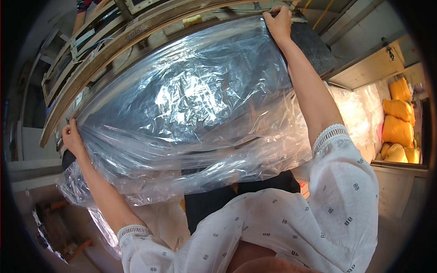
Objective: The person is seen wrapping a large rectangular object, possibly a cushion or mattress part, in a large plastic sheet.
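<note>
A wide sheet of clear plastic film (182, 95) stretches between my two hands over a dark surface, shiny and wrinkled in the middle. At the far left, my left hand (73, 136) pinches one corner of the film close to a long wooden bar. My right hand (278, 25) is closed on the opposite corner at the far right, beside a dark block-like surface. The film's near part sags in loose folds toward my body and hangs past the front edge. What lies beneath the film is only partly visible through it.
A curved-looking wooden bar (114, 38) on a slatted frame runs along the far side. To the right, several yellow-orange bundles (398, 129) are stacked beyond an opening near a wooden panel (371, 68). Another person's arm (79, 20) shows at the upper left.
</note>
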The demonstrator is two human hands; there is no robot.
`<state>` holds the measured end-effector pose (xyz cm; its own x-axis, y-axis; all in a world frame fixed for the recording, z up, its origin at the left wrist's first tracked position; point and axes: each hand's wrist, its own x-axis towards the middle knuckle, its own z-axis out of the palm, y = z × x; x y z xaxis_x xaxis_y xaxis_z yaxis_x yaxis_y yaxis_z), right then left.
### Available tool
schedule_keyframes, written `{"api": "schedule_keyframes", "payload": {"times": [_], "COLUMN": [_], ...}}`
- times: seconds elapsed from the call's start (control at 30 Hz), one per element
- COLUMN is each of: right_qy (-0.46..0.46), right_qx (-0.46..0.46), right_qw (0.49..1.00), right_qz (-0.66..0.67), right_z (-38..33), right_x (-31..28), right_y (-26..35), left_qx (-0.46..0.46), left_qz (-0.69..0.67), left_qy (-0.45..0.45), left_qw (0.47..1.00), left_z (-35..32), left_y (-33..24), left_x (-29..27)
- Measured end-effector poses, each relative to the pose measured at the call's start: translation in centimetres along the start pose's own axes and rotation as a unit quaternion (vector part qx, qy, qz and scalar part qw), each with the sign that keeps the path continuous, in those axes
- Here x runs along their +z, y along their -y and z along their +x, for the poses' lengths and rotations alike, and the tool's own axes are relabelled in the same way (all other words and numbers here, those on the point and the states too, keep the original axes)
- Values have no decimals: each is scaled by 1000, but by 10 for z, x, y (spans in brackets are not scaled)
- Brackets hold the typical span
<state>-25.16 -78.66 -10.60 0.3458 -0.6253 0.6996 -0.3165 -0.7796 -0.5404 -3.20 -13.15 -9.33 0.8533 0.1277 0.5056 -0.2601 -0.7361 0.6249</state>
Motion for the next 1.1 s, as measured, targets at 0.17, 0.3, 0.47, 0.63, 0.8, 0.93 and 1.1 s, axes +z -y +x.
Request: {"api": "schedule_keyframes", "payload": {"times": [0.17,0.3,0.47,0.63,0.8,0.93,1.1], "right_qy": [-27,-25,-3,250,270,202,68], "right_qx": [32,41,122,3,-6,-32,-258], "right_qw": [999,998,987,949,920,967,954], "right_qz": [12,48,103,191,282,153,-139], "right_z": [-2,7,-1,-26,-48,-36,-21], "right_x": [3,-1,-13,-34,-103,-147,-223], "right_y": [-2,-4,9,16,10,-18,18], "left_qx": [8,-9,39,90,33,37,145], "left_qz": [2,-59,6,42,26,-5,10], "left_qy": [12,32,36,-57,110,240,230], "left_qw": [1000,998,999,993,993,970,962], "left_z": [3,1,-14,-15,-56,-92,-112], "left_y": [19,21,2,17,-3,-40,-136], "left_x": [-2,-9,-5,-56,-91,-61,44]}}
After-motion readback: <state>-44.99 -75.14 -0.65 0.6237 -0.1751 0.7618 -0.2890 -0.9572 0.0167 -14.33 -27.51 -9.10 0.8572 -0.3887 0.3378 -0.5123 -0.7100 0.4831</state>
